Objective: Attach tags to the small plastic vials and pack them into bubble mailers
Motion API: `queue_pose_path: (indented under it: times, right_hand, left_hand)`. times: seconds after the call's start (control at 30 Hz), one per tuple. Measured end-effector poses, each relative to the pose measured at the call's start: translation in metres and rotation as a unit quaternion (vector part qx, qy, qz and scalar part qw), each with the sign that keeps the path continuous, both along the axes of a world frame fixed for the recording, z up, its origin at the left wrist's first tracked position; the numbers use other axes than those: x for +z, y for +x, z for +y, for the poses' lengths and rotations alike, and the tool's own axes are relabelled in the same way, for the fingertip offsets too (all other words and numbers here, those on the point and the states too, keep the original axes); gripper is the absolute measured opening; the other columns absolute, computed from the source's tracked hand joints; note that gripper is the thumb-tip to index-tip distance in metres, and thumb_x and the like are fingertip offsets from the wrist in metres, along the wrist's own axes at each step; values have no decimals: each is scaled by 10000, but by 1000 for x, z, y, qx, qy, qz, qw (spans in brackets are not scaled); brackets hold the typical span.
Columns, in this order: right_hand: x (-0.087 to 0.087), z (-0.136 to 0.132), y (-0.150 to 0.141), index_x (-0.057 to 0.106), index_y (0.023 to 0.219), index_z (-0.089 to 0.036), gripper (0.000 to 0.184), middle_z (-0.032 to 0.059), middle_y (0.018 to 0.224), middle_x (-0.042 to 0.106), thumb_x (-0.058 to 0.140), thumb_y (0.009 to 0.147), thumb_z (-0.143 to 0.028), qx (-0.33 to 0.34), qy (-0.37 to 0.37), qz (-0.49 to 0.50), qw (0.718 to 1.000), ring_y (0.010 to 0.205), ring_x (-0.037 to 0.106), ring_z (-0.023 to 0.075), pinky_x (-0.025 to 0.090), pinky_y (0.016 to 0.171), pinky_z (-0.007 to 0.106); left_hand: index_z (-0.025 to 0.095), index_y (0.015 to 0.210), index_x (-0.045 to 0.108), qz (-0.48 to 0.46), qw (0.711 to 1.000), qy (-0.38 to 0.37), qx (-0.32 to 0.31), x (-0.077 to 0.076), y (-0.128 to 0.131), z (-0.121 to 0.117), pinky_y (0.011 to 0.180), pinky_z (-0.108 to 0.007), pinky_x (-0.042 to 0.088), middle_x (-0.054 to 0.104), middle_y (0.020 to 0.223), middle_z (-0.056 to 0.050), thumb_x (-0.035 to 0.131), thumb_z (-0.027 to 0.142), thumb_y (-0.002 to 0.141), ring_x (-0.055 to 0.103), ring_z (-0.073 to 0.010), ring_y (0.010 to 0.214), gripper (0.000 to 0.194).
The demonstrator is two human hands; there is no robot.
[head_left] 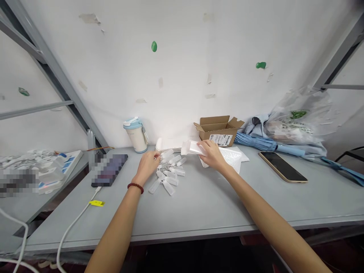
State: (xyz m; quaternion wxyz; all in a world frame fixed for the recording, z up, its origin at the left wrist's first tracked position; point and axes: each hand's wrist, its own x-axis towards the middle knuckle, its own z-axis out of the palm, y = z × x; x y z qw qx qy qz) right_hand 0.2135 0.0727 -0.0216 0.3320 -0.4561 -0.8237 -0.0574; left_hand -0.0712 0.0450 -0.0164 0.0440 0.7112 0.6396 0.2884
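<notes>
My right hand grips a small white box that has a clear plastic end on its left side. It holds the box just above the table, in front of an open cardboard box. My left hand, with a dark red bead bracelet on the wrist, is at the left edge of a pile of small translucent plastic pieces. Its fingertips are pinched together at the pile's far side, and whatever is between them is too small to make out. The pieces look like slim tubes or tags, lying loosely across one another.
Behind the hands stand a cream and blue cup, a flat white packet and an open cardboard box. White bubble wrap lies under the right forearm. Phones lie right and left, with a folded blue umbrella at the back.
</notes>
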Motion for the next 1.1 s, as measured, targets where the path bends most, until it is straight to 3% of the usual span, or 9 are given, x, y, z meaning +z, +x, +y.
queue_pose_path:
  times: [0.3,0.57,0.77,0.9,1.1]
  right_hand:
    - [-2,-1,-1,537,1093,-195,406,114,1081,557,527,698,-103,0,1,1,1000,1004,473,280,365,818,397]
    - [0,-2,-2,529,1103,-186,393,118,1092,555,530,716,-115,-8,-13,-13,1000,1016,467,283,363,822,394]
    - [-1,-3,-4,524,1104,-170,400,116,1082,555,530,710,-103,-9,-22,-23,999,1013,464,273,365,826,388]
    - [-1,-4,-5,527,1099,-188,399,115,1069,560,514,711,-94,-2,-18,-23,1000,1003,466,276,369,808,388]
    - [1,-6,-6,523,1098,-183,402,114,1080,559,534,705,-98,5,-18,-18,1000,1017,469,277,374,823,389]
  left_hand:
    - [186,740,683,-33,998,-42,22,-2,-4,3,708,-318,437,715,806,-86,527,272,727,629,-251,798,178]
    - [176,816,664,-52,998,-23,32,-6,-8,7,665,-293,432,685,764,-69,569,267,679,612,-220,731,190]
    - [185,601,638,-115,990,-74,28,-8,-6,7,623,-284,401,661,629,-43,581,286,637,584,-210,656,121]
    - [170,566,631,-224,970,-89,4,-1,-6,5,600,-274,388,641,591,-28,629,329,585,560,-189,616,160]
    - [164,644,646,-326,945,-35,-12,19,-1,-3,616,-258,408,649,656,-27,652,390,607,556,-170,654,229]
